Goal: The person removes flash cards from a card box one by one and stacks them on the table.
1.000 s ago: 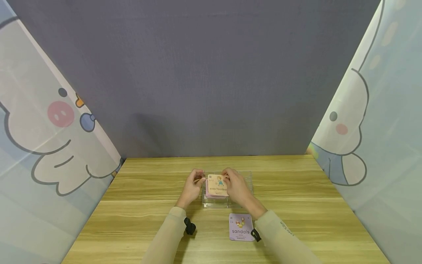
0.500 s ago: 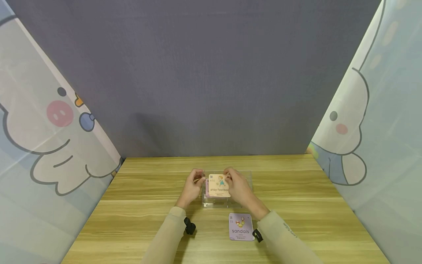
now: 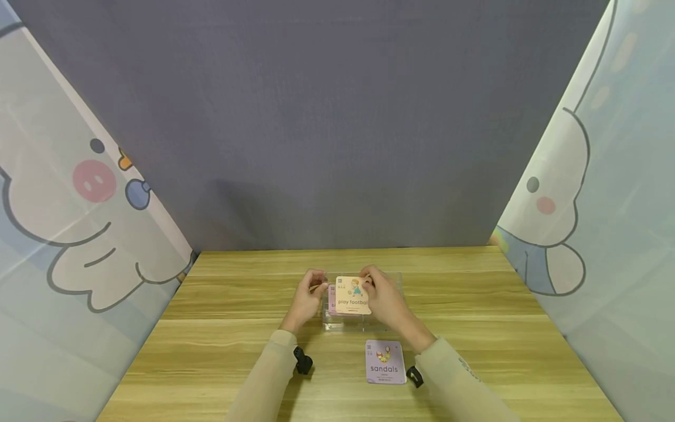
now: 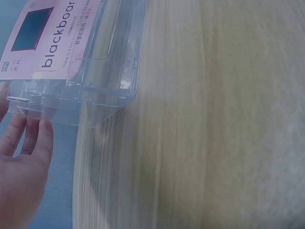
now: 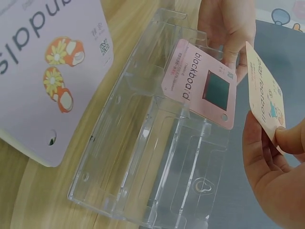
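Note:
A yellow "play football" card (image 3: pixel 352 295) is pinched between thumb and fingers of my right hand (image 3: pixel 387 298), held above the clear plastic tiered holder (image 5: pixel 157 138). Behind it, a pink "blackboard" card (image 5: pixel 205 88) stands tilted in one end of that holder. My left hand (image 3: pixel 306 298) grips the holder's left end; in the left wrist view its thumb (image 4: pixel 4 98) and fingers (image 4: pixel 31 136) lie on either side of the clear edge. The right wrist view shows the left thumb close to the blackboard card's corner.
A purple "sandals" card stack (image 3: pixel 385 362) lies on the wooden table (image 3: pixel 237 328) in front of the holder, near my right wrist. A grey panel (image 3: pixel 337 146) rises behind the table, with cartoon-printed sheets (image 3: pixel 601 234) at both sides.
My right hand has moved slightly right and up with the play football card, uncovering more of the pink blackboard card. My left hand has stayed in place.

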`<state>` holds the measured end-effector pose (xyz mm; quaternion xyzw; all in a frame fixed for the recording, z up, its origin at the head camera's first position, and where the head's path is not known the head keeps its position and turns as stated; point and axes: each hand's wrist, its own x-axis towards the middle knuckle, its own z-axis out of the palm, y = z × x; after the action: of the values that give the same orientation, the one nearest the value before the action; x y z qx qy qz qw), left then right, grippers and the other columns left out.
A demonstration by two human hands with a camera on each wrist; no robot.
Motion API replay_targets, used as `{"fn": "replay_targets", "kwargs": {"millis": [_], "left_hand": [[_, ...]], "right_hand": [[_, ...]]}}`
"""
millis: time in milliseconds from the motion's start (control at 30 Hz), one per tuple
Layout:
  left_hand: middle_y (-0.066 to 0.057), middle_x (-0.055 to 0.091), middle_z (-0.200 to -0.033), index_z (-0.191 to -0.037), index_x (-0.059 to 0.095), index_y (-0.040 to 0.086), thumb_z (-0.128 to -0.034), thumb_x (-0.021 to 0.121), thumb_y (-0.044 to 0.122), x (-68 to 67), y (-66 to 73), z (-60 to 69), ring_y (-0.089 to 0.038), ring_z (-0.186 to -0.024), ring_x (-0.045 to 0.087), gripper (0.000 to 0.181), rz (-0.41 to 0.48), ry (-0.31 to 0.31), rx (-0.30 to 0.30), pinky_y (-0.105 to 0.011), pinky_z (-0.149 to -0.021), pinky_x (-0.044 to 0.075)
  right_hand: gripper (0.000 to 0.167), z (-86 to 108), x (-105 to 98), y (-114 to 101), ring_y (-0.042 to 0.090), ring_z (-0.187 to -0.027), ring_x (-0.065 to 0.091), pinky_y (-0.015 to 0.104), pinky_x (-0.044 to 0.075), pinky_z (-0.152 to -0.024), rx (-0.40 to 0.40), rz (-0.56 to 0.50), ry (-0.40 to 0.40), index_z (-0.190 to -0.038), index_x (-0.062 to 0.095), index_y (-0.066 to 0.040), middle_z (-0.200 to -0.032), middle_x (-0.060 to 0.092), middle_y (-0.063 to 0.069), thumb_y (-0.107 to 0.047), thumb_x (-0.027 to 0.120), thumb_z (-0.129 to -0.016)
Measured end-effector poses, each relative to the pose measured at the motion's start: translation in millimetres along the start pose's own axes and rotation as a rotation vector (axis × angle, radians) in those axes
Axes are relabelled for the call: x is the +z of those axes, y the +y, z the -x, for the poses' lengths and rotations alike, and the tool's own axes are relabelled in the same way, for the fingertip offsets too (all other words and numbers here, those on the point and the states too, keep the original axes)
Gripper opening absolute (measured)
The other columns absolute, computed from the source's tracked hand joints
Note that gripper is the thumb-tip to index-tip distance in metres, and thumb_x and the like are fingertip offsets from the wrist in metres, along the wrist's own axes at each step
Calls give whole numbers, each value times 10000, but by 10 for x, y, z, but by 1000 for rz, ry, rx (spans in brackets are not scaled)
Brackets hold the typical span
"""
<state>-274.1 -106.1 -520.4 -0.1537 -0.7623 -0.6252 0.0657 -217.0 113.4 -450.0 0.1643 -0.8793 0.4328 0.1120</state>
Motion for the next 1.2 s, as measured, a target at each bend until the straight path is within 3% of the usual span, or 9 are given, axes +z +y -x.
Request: {"fn": "replay_targets", "kwargs": {"millis": [267, 500, 600, 833, 1067, 1200], "left_hand": [[-322, 575, -1202, -1252, 545, -25, -998, 562, -73, 15, 42, 3, -449, -1160, 561, 259, -18, 6, -1, -585, -1015, 462], [-335, 563, -1204, -1244, 539, -53, -1000, 556, -78, -21, 376, 112, -452, -1162, 561, 246, -36, -25, 5, -574, -1005, 473], [-344, 560, -1203, -1248, 537, -55, -998, 555, -84, -7, 335, 102, -461, -1162, 559, 253, -34, -13, 9, -586, -1000, 468], [-299, 584, -1203, -1252, 555, 12, -997, 584, -42, 9, 3, 7, -401, -1160, 578, 262, -23, 10, 9, -540, -1002, 477], [-308, 579, -1180, -1251, 541, -40, -1001, 552, -80, 24, 219, 74, -436, -1148, 575, 254, -33, 4, 16, -553, -983, 485], [-243, 601, -1159, -1256, 541, -43, -1001, 548, -88, 22, 175, 52, -439, -1148, 573, 259, -40, 3, 12, -547, -980, 482]], "right_hand": [[181, 39, -53, -57, 159, -699, 561, 237, 495, -543, 39, -74, -7, -1192, 588, -23, -893, 599, 69, 20, 566, -1018], [179, 63, -86, -59, 144, -659, 488, 216, 409, -519, 60, -63, -6, -1177, 599, -68, -843, 561, 82, 10, 573, -1017], [179, 83, -108, -76, 154, -668, 494, 216, 414, -525, 64, -75, -11, -1177, 598, -66, -853, 560, 84, 13, 569, -1018], [184, 129, -141, -80, 153, -684, 480, 221, 408, -544, 50, -75, -5, -1177, 602, -75, -829, 523, 35, 11, 577, -1016], [180, 169, -174, -104, 148, -677, 476, 226, 408, -546, 40, -53, 2, -1175, 611, -63, -808, 518, 21, 6, 587, -1011], [171, 189, -187, -114, 144, -676, 478, 224, 411, -541, 33, -43, 10, -1163, 613, -60, -808, 519, 17, 7, 591, -1008]]}}
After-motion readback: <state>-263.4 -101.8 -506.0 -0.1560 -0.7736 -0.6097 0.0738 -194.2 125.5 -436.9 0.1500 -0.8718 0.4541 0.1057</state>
